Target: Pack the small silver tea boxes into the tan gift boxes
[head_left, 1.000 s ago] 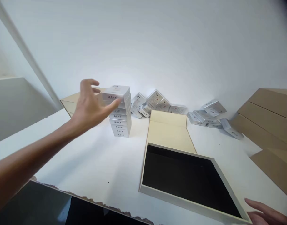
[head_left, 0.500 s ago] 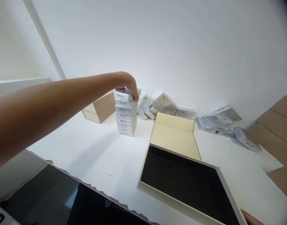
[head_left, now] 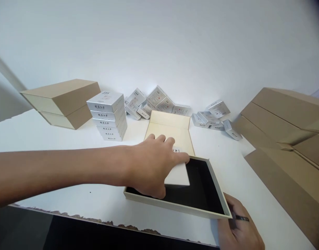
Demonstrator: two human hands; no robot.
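Note:
My left hand [head_left: 155, 165] reaches in from the left and is closed on a small silver-white carton [head_left: 177, 175], held over the black-lined tray of an open cream gift box [head_left: 175, 208]. The hand hides part of the carton and the tray's left side. The box's lid flap [head_left: 170, 130] lies folded back toward the wall. My right hand [head_left: 239, 222], with a dark ring on one finger, grips the tray's right front corner from outside. To the left stands a neat stack of silver cartons [head_left: 107, 116] with dark lettering on the sides.
Loose silver cartons [head_left: 156, 97] lean against the wall at the back, and others [head_left: 211, 116] lie right of the lid. Two stacked tan boxes [head_left: 71, 100] stand at the left, more tan boxes [head_left: 279, 121] at the right. The table's front edge [head_left: 109, 222] is chipped.
My left hand has come from the top of the stack to above the tray with a carton, and the stack is shorter. The view has shifted, bringing more of my right hand into sight.

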